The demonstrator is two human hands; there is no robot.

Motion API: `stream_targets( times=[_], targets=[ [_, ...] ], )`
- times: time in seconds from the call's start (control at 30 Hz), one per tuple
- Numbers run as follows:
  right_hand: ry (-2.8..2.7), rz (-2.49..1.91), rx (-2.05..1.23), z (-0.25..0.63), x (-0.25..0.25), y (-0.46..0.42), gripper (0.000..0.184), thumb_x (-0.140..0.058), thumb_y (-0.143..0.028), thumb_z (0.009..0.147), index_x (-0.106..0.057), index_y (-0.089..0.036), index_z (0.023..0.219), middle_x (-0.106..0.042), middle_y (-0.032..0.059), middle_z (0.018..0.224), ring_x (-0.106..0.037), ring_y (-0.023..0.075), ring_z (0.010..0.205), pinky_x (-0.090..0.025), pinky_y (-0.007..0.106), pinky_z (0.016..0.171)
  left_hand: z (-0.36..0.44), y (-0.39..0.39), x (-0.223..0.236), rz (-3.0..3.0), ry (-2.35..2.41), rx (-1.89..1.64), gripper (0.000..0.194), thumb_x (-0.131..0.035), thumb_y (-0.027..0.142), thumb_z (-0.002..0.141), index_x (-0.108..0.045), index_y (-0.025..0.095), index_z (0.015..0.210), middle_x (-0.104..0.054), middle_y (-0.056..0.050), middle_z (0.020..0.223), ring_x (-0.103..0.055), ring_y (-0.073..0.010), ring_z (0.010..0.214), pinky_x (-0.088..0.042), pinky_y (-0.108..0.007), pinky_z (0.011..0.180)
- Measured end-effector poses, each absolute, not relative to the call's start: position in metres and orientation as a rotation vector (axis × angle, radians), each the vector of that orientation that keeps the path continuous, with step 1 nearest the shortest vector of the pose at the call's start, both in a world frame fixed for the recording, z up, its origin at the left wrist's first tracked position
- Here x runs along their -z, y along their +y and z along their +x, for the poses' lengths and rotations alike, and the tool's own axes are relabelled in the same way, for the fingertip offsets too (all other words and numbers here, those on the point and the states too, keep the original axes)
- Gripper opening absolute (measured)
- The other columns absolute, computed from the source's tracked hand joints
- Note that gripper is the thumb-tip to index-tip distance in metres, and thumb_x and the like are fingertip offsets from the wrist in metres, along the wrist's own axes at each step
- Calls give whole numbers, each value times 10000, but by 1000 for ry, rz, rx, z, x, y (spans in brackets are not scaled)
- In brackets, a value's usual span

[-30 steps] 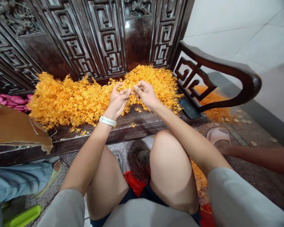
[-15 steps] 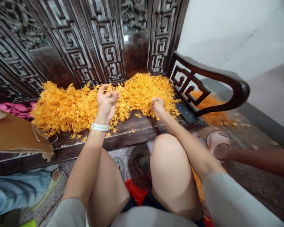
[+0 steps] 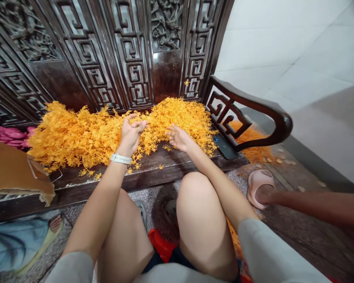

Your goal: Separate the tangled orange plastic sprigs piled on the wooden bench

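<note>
Along the dark wooden bench seat (image 3: 177, 160) lies a long heap of small yellow artificial flowers (image 3: 79, 137). My left hand (image 3: 132, 133), with a white watch on its wrist, is over the middle of the heap. Its thumb and fingers are pinched on a yellow flower piece, whose shape merges with the heap behind. To the right, my right hand (image 3: 179, 138) hovers by the heap's front edge, fingers apart and nothing visible in them. A single yellow flower (image 3: 187, 82) shows against the carved bench back, above the heap.
A cardboard box (image 3: 17, 169) and pink flowers (image 3: 8, 135) are at left. A dark phone (image 3: 226, 147) lies by the curved armrest (image 3: 271, 116). Orange pieces (image 3: 252, 147) cover floor beyond it. Other people's feet (image 3: 261, 190) flank me.
My right hand has moved left from the right-hand part of the heap, and its fingers have opened. A yellow flower now shows against the bench back. My left hand stays pinched.
</note>
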State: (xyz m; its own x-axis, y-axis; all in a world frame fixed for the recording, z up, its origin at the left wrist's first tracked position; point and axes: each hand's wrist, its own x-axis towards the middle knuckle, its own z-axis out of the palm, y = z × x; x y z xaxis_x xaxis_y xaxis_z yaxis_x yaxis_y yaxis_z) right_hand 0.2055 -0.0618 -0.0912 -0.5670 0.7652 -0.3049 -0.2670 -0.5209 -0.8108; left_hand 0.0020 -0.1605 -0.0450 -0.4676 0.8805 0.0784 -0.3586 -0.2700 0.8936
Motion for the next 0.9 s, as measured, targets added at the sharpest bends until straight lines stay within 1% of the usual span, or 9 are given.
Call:
stream_targets(
  times=[0.1,0.27,0.37,0.5,0.6,0.67,0.73,0.83,0.9],
  targets=[
    [-1265,-901,-2077,197,90,-77,196,-698,-367,1006,-673,-178,1054,-736,15,786,-569,84,551,-428,177,465,7,-160,48,856,1139,-1815,519,-781,71,756,-494,233,1157,-715,30,758,-739,-152,780,-530,-266,751],
    [-1472,-708,-1864,191,66,-88,481,-626,-679,967,-638,-209,1072,-697,-5,759,-590,106,545,-418,205,468,20,-161,54,1051,1189,-1642,572,-839,174,713,-505,213,1176,-687,43,726,-703,-150,681,-534,-300,755],
    [-1687,-702,-1596,185,58,-88,443,-737,-623,906,-601,-203,933,-648,-26,714,-558,100,524,-406,208,471,30,-164,57,1089,1135,-1591,617,-865,239,687,-509,201,1189,-692,36,720,-679,-147,655,-537,-297,743],
    [-1787,-627,-1326,184,46,-115,372,-736,-502,950,-553,-200,834,-558,-57,631,-480,89,535,-391,207,526,30,-157,63,1066,1211,-1789,556,-811,184,682,-506,221,1145,-651,64,672,-640,-145,619,-522,-280,706],
    [-2027,-292,-1378,199,19,-172,255,-704,-364,1002,-629,-183,839,-591,-36,678,-528,84,590,-444,197,585,12,-145,68,879,1328,-1997,450,-712,106,698,-492,236,1069,-608,72,653,-631,-144,635,-490,-252,670],
    [-2248,298,-1686,214,-2,-206,209,-635,-332,1044,-713,-185,917,-738,39,819,-709,118,738,-559,210,702,-1,-141,69,753,1352,-2012,422,-707,95,703,-488,231,1038,-613,58,667,-649,-148,658,-489,-242,657],
    [-2248,613,-1663,224,-19,-216,283,-656,-409,1023,-754,-219,837,-774,46,791,-765,117,762,-582,159,704,-10,-144,67,718,1337,-1929,412,-742,120,729,-504,220,1050,-657,25,716,-668,-145,659,-480,-225,618],
    [-1931,187,-1352,222,-23,-185,556,-422,-557,1079,-657,-249,680,-737,4,654,-667,84,583,-522,110,503,-6,-155,58,690,1254,-1874,437,-797,171,767,-513,219,1096,-722,-19,825,-689,-130,664,-493,-206,597],
    [-1628,-113,-1407,213,-11,-156,625,-225,-538,1120,-628,-221,763,-778,35,743,-621,95,571,-533,156,466,3,-163,50,665,1162,-1919,488,-827,174,761,-496,230,1115,-729,-10,854,-706,-130,701,-549,-223,643]
  ],
)
